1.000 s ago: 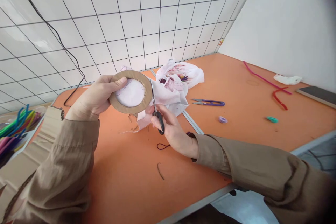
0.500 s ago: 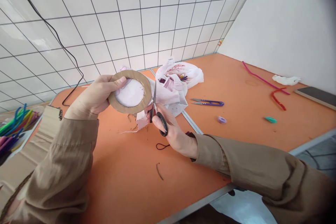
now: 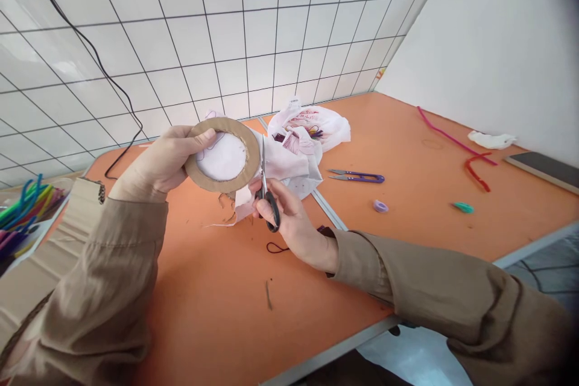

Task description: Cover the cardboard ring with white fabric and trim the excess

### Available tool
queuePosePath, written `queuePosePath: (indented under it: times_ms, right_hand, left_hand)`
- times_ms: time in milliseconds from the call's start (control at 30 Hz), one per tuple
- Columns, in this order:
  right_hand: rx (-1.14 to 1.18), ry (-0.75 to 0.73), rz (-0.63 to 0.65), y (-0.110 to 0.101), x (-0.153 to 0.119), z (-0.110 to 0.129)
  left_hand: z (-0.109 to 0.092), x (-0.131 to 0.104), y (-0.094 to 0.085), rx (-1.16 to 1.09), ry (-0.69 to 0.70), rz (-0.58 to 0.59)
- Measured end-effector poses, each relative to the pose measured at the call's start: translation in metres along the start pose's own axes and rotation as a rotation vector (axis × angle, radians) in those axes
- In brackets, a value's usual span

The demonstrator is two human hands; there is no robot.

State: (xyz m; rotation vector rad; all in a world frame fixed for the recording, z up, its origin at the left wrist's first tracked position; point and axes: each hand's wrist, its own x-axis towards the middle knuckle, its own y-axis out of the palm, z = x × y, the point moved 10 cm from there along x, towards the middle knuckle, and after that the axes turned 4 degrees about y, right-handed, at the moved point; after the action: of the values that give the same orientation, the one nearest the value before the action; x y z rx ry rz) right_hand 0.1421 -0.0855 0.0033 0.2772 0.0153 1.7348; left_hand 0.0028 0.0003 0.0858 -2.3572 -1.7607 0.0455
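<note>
My left hand (image 3: 174, 154) grips a round cardboard ring (image 3: 199, 176), thumb on its face and fingers behind. White fabric (image 3: 221, 157) with a purple drawn or stitched line fills the ring's opening, and more of the cloth (image 3: 283, 160) spreads out past its right side. In my right hand (image 3: 292, 217) is a pair of black-handled scissors (image 3: 273, 211). Their blades point up along the ring's right edge, against the cloth, and look closed together. A torn-edged strip of pale fabric (image 3: 243, 204) hangs below the ring.
Beyond the cloth lies a white plastic bag (image 3: 335, 128) with thread bundles. Thread snips (image 3: 357, 177), a lilac ring-shaped piece (image 3: 380, 206), a green piece (image 3: 463, 208) and red pipe cleaners (image 3: 477, 175) lie to the right. Cut cardboard (image 3: 54, 253) and colourful pipe cleaners (image 3: 22, 211) are at left.
The scissor blades have closed, and the handles have come together in my right hand. The ring has shifted very slightly left and up in my left hand.
</note>
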Motion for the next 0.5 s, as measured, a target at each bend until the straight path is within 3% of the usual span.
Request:
queuePosePath:
  times_ms: [167,500]
  right_hand:
    - [-0.004,-0.054,0.077,0.005,-0.0028,0.011]
    - [-0.052,-0.008,0.031,0.0016,-0.0002,0.0103]
  left_hand:
    - [0.0014,0.0008,-0.0021,-0.026,0.007,-0.001]
    - [0.0012,-0.0007,0.0037,-0.163,-0.025,0.039]
